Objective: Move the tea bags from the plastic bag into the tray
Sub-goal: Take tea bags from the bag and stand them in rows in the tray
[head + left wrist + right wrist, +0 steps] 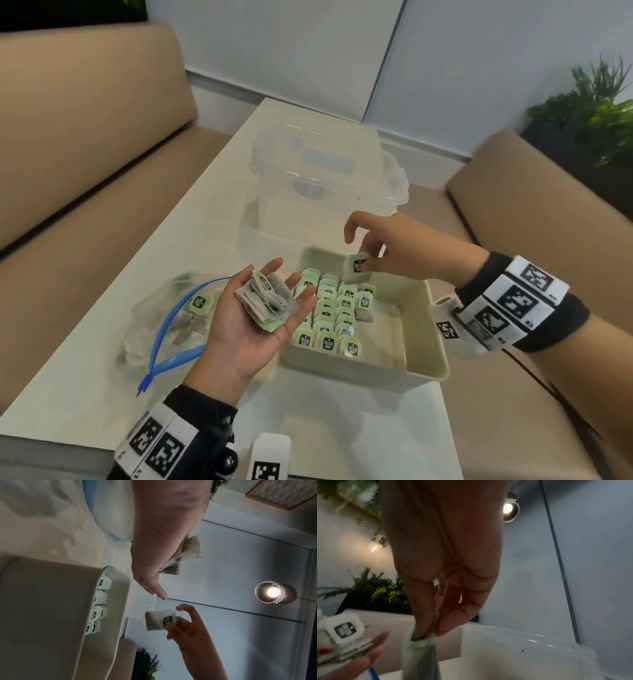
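Observation:
My left hand (246,329) lies palm up, left of the tray, with fingers stretched out, and carries a loose pile of tea bags (265,298). My right hand (368,263) pinches a single tea bag (356,269) by its green-and-black tag, above the far part of the beige tray (424,346). Rows of tea bags (329,318) stand in the tray's left half. The clear plastic bag (164,329) with a blue zip lies on the table to the left and holds several tea bags. From the left wrist view the pinched tea bag (159,619) hangs clear of the tray rim (113,601).
A clear plastic tub with lid (325,185) stands just behind the tray. The white table (85,394) is flanked by beige benches (85,154). A potted plant (596,113) sits at the far right. The tray's right half is bare.

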Available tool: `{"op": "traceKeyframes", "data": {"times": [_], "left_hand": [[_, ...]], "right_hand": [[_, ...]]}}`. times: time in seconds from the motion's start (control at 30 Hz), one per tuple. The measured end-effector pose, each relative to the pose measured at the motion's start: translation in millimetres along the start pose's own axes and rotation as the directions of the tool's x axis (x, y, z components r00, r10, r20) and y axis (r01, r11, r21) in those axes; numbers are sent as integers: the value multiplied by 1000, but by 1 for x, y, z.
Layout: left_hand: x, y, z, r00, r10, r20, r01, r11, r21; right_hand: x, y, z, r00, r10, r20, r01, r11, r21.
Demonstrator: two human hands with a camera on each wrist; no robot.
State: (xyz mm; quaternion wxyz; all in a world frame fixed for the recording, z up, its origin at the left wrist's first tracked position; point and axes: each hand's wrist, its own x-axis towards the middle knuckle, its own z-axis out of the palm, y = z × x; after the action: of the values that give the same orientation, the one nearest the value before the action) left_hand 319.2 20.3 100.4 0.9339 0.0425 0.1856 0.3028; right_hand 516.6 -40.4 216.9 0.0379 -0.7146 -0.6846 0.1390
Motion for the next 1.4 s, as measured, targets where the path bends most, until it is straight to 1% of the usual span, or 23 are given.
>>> {"op": "traceKeyframes", "data": {"times": [0.07, 0.1, 0.2, 0.23, 0.3, 0.33, 0.4, 0.47, 0.57, 0.6, 0.67, 0.7, 0.73, 0.8, 0.97, 1.07, 1.27, 1.33, 1.37, 1.4], "left_hand": [[1, 1, -2, 1000, 6, 1, -6, 1000, 1], [2, 2, -2, 1000, 6, 3, -6, 1000, 2], [3, 2, -2, 1000, 3, 8, -3, 1000, 11], [4, 2, -1, 1000, 1, 7, -2, 1000, 13], [4, 2, 0, 1000, -7, 1, 7, 1000, 17], [5, 2, 0, 1000, -10, 0, 10, 1000, 17], [6, 2, 1, 1000, -15, 2, 14, 1000, 23], [7, 2, 1, 1000, -18, 7, 18, 999, 29], [8, 3, 1, 1000, -29, 10, 29, 999, 29], [9, 4, 1, 1000, -30, 6, 30, 999, 23], [10, 5, 1, 1000, -25, -1, 25, 1000, 10], [11, 6, 1, 1000, -25, 3, 25, 1000, 8], [11, 7, 1, 1000, -27, 12, 27, 1000, 7], [11, 9, 0, 999, -24, 22, 24, 1000, 7], [13, 14, -1, 1000, -5, -24, 5, 1000, 19], [15, 16, -5, 1000, -9, 3, 9, 1000, 11], [17, 17, -3, 1000, -15, -10, 15, 1000, 0], [17, 16, -4, 999, -28, 35, 28, 1000, 5], [17, 14, -4, 998, -38, 52, 38, 999, 1], [17, 13, -4, 997, -45, 56, 45, 999, -4]], "right_hand": [[-1, 3, 2, 999, 46, 27, -44, 996, -79], [-2, 5, 2, 997, 58, 49, -54, 995, -82], [-2, 12, 0, 995, 58, 81, -59, 998, 7], [-2, 15, 0, 995, 54, 82, -55, 998, 7], [-1, 19, 1, 992, 63, 107, -57, 997, -51], [-1, 21, 3, 987, 75, 142, -61, 993, -99], [0, 28, 11, 959, 116, 257, -60, 974, -217], [5, 41, 23, 892, 185, 413, -56, 951, -305], [17, 58, 40, 741, 276, 612, -50, 932, -359], [21, 61, 45, 697, 298, 652, -50, 928, -370], [29, 66, 54, 633, 343, 694, -80, 921, -382], [33, 67, 58, 614, 361, 702, -95, 917, -387], [38, 69, 61, 606, 375, 701, -108, 913, -394], [46, 74, 66, 621, 393, 678, -129, 905, -406], [58, 84, 71, 694, 407, 594, -141, 886, -441], [62, 89, 76, 702, 430, 568, -173, 877, -449], [64, 91, 82, 715, 431, 551, -189, 877, -441], [63, 89, 80, 710, 441, 549, -187, 870, -457], [62, 86, 77, 715, 441, 542, -173, 863, -474], [61, 81, 72, 737, 427, 524, -148, 858, -492]]}}
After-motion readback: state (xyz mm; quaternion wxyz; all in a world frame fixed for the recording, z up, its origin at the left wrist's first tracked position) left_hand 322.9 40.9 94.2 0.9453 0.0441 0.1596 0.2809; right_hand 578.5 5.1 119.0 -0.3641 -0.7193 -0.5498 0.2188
